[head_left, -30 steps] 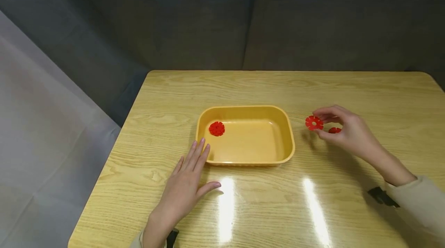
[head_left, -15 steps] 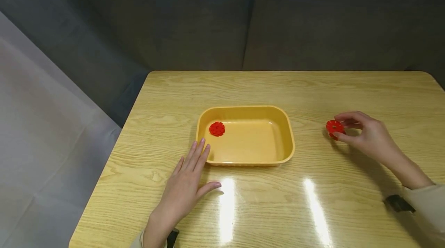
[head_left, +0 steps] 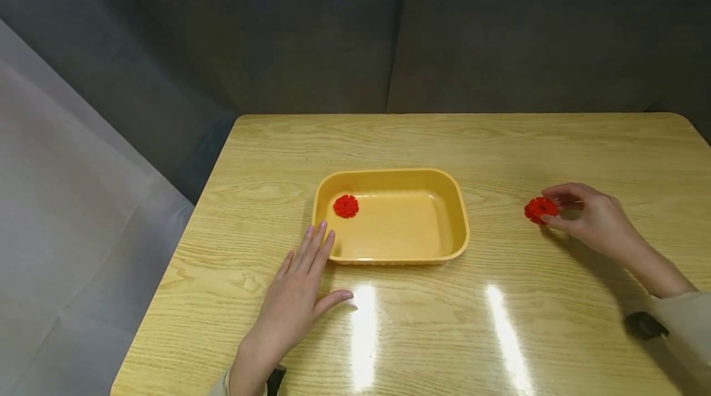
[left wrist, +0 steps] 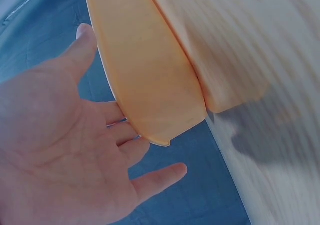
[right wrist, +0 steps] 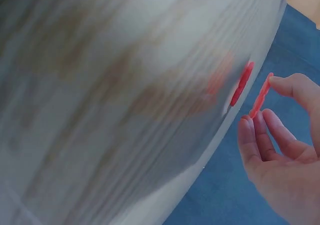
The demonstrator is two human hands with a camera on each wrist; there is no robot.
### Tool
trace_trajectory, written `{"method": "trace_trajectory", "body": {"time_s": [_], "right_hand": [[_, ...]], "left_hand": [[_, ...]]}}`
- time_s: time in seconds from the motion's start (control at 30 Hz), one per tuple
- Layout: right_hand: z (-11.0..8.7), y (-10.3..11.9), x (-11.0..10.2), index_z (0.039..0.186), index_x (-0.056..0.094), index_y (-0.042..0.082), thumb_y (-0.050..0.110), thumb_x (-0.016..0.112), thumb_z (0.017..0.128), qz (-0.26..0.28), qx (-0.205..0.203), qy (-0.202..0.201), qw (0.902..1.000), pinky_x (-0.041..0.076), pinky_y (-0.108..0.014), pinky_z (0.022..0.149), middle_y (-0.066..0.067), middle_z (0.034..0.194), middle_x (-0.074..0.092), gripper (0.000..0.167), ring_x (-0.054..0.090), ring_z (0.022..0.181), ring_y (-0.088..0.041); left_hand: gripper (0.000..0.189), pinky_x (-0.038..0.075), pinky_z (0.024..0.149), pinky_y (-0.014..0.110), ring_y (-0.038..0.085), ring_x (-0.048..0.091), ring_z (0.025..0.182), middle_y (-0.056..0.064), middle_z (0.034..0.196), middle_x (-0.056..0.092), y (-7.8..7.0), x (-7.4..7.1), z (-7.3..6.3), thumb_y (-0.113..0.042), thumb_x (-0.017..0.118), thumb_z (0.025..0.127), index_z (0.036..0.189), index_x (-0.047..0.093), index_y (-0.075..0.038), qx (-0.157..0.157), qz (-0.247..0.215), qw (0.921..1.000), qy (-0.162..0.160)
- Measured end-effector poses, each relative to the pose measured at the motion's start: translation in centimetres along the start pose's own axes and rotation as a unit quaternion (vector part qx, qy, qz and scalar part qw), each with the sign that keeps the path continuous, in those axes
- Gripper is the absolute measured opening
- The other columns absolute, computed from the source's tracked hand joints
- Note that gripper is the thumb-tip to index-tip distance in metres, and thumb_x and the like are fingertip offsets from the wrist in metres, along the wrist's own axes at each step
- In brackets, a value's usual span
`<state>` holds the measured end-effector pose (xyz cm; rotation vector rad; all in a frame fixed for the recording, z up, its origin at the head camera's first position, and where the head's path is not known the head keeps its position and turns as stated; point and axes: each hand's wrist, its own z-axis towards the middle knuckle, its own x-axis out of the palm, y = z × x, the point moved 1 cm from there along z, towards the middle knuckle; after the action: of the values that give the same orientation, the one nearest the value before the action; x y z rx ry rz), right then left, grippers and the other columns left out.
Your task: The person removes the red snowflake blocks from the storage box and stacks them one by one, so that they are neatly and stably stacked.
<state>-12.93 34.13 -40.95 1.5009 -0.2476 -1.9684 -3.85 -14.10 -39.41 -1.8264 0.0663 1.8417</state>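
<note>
My right hand pinches a red notched plastic disc between thumb and fingertips. In the right wrist view the disc stands just off the table, apart from other red notched discs lying there; the head view overlaps them. To the left is a yellow plastic basin, with more red notched discs bunched near its left wall. My left hand has its fingers extended and its thumb spread, fingertips at the basin's front left corner. In the left wrist view these fingers lie against the rim.
The basin and the loose discs share a wood-grain table, whose left edge slopes past my left arm. A dark curtain hangs behind it, and pale cloth is at the left.
My right hand has carried the held disc rightward, away from the basin, and brought it over the loose discs on the table. The left hand and basin stay in place.
</note>
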Motion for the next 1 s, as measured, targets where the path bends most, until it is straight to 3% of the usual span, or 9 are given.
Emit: {"method": "trace_trajectory", "body": {"time_s": [0.33, 0.57, 1.0], "right_hand": [[0.17, -0.48, 0.33, 0.111, 0.065, -0.004, -0.002, 0.084, 0.071, -0.019, 0.008, 0.042, 0.9989, 0.044, -0.006, 0.063, -0.019, 0.096, 0.068, 0.044, 0.057, 0.08, 0.001], [0.36, -0.34, 0.6, 0.108, 0.067, -0.003, -0.001, 0.086, 0.069, -0.054, -0.013, 0.038, 0.9977, 0.044, -0.01, 0.062, -0.014, 0.092, 0.069, 0.044, 0.062, 0.076, -0.018], [0.29, -0.59, 0.89, 0.108, 0.066, -0.003, 0.001, 0.086, 0.068, -0.065, -0.013, 0.049, 0.9966, 0.043, -0.011, 0.066, -0.015, 0.097, 0.068, 0.045, 0.062, 0.079, -0.026]], "left_hand": [[0.093, 0.028, 0.111, 0.059, 0.021, 0.006, 0.149, -0.001, 0.164, 0.002, -0.02, 0.0, 0.06, -0.053, 0.065, 0.088, 0.158, 0.019, -0.012, 0.002, -0.003, 1.0, -0.002], [0.093, 0.028, 0.111, 0.059, 0.021, 0.006, 0.15, 0.001, 0.165, 0.003, -0.1, -0.01, 0.0, -0.052, 0.066, 0.088, 0.158, 0.02, -0.011, 0.0, -0.003, 1.0, -0.002], [0.092, 0.029, 0.11, 0.059, 0.022, 0.006, 0.149, 0.002, 0.165, 0.005, -0.07, 0.05, -0.05, -0.054, 0.064, 0.088, 0.157, 0.021, -0.01, 0.002, 0.006, 1.0, -0.004]]}}
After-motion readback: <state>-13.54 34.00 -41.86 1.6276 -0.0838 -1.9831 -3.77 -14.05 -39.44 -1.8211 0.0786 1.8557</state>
